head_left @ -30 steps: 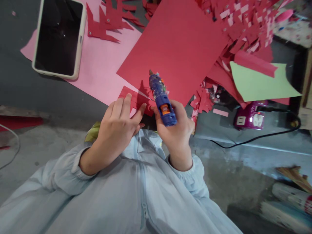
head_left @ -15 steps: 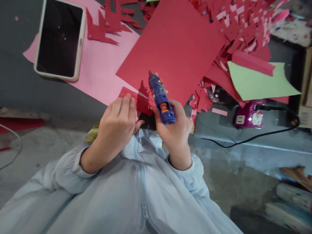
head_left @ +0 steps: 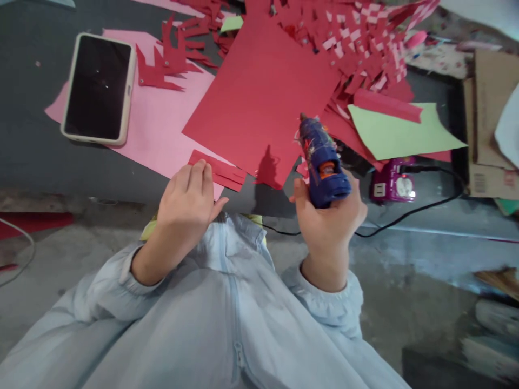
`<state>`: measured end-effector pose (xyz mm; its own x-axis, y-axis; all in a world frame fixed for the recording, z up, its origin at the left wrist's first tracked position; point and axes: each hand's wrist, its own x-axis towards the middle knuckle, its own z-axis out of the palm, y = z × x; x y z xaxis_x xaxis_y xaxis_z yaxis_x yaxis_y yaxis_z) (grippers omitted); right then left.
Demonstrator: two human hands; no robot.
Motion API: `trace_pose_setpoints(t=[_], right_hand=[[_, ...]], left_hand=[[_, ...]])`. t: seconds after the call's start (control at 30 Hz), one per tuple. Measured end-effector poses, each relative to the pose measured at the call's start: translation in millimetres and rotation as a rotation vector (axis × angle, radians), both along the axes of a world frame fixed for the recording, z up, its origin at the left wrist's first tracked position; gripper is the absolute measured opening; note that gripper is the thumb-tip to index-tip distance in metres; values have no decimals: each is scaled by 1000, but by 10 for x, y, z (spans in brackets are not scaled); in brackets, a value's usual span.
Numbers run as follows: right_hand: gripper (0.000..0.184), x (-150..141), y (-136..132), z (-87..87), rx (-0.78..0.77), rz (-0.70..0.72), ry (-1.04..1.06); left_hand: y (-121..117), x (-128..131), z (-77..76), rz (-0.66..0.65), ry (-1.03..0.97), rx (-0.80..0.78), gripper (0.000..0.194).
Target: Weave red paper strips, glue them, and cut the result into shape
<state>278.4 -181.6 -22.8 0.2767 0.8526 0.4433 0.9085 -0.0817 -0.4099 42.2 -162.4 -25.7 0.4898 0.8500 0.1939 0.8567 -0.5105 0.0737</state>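
Note:
My left hand [head_left: 186,194] lies flat, fingers outstretched and thumb apart, pressing on the left part of a small folded red paper strip [head_left: 227,175]. That strip rests on a pink paper sheet [head_left: 158,124] near the table's front edge. My right hand [head_left: 331,219] is wrapped round a blue hot glue gun [head_left: 318,148], whose nozzle points away from me. The gun hangs over the right side of a large red sheet [head_left: 259,102] and casts a shadow on it. Its handle is hidden in my palm.
A phone [head_left: 99,89] lies at the left, near spiky red paper cut-outs [head_left: 162,70]. Woven red and pink paper pieces [head_left: 357,48] are heaped at the back. On the right are a green sheet [head_left: 401,129], a purple box [head_left: 393,181] with a black cable [head_left: 405,220], and cardboard [head_left: 492,119].
My right hand has moved right with the glue gun, away from the red strip. My left hand stays on the strip. The view has shifted slightly.

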Motion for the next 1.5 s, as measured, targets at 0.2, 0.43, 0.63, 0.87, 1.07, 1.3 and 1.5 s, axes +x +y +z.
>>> trace_pose_setpoints(t=[0.2,0.43,0.63,0.87,1.07,1.3,1.5], right_hand=[[40,130,-189,51,-68,-41,-82],[45,253,-423,16,-143,-225,-108],[49,405,-546,34,-335,-395,-120],[51,541,-428,82,-448,-430,-117],[53,566,-272,107,-446,-369,-103],[49,597,-215,-8,-341,-259,-129],[45,595,-302,-8,-276,-222,-159]], left_hand=[[34,7,18,19,11,38,55],[85,40,111,29,15,79,54],[58,218,299,95,-20,-55,53],[33,212,329,212,-61,-39,50],[87,111,326,318,37,-60,56],[154,94,279,393,119,-112,61],[182,177,293,417,145,-139,64]])
